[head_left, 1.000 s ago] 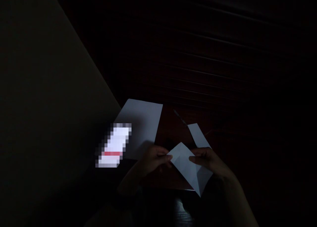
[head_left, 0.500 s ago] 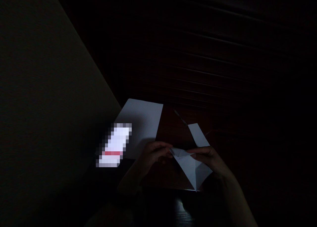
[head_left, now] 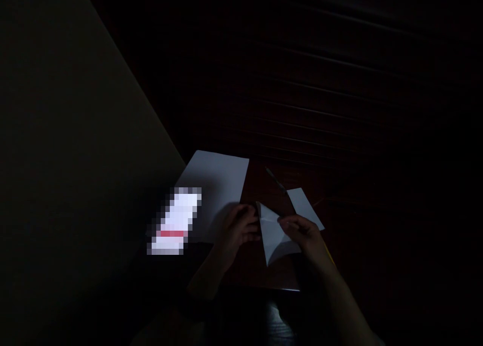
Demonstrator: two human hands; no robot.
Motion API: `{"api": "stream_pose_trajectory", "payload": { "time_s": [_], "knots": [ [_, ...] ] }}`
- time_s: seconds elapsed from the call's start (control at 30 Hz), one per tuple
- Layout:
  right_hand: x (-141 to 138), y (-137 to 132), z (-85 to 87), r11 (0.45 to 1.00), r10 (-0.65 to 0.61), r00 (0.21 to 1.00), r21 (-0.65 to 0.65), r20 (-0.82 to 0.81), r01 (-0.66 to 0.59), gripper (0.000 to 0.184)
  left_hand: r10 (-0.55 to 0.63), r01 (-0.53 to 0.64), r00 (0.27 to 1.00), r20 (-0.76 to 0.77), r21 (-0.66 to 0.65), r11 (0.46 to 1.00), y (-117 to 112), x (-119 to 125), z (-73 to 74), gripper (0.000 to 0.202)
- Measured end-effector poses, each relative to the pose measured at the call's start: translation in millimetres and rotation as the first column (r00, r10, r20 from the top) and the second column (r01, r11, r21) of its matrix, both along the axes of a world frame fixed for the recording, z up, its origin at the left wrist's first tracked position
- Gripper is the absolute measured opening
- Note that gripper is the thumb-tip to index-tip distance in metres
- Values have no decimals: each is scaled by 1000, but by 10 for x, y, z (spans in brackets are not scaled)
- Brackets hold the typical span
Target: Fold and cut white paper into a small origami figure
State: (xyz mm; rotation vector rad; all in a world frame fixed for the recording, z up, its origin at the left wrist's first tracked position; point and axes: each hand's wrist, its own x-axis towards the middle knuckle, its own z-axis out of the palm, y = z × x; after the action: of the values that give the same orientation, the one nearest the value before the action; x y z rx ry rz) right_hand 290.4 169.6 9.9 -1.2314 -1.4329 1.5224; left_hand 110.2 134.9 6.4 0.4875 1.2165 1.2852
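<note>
Pinching folded paper (head_left: 273, 235), apparently, left hand (head_left: 236, 230) and right hand (head_left: 307, 235).

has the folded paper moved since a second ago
Yes. The folded paper has gone up and left in view, closer to the flat sheet, which stayed put.

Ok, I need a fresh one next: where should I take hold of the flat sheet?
Probably by its far right corner, coming from the right. The sheet lies flat, that corner is bare on the dark table, while the left hand, on the folded paper, covers the near corner and a bright blurred patch overlaps the near left.
</note>
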Motion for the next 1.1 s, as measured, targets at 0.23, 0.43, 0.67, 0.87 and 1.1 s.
{"api": "stream_pose_trajectory", "payload": {
  "time_s": [0.23,0.43,0.67,0.87,1.1],
  "knots": [
    [-133,-67,-25,995,15,997,95,71,-22,11,-76,94,954,-291,48,994,-3,-3,-158,30],
    [-127,-83,-30,998,45,999,43,19,-45,10,-96,117,941,-323,46,992,-9,-19,-171,28],
    [-157,-82,-114,988,-94,975,-136,-201,67,12,-84,116,940,-330,79,990,-12,-20,-158,21],
    [-191,-96,-116,985,-150,952,-120,-267,122,9,-85,122,934,-347,87,989,-21,-34,-135,20],
    [-225,-116,-89,988,-133,979,-98,-155,119,18,-78,116,935,-347,92,989,-16,-29,-164,22]
  ]
}}
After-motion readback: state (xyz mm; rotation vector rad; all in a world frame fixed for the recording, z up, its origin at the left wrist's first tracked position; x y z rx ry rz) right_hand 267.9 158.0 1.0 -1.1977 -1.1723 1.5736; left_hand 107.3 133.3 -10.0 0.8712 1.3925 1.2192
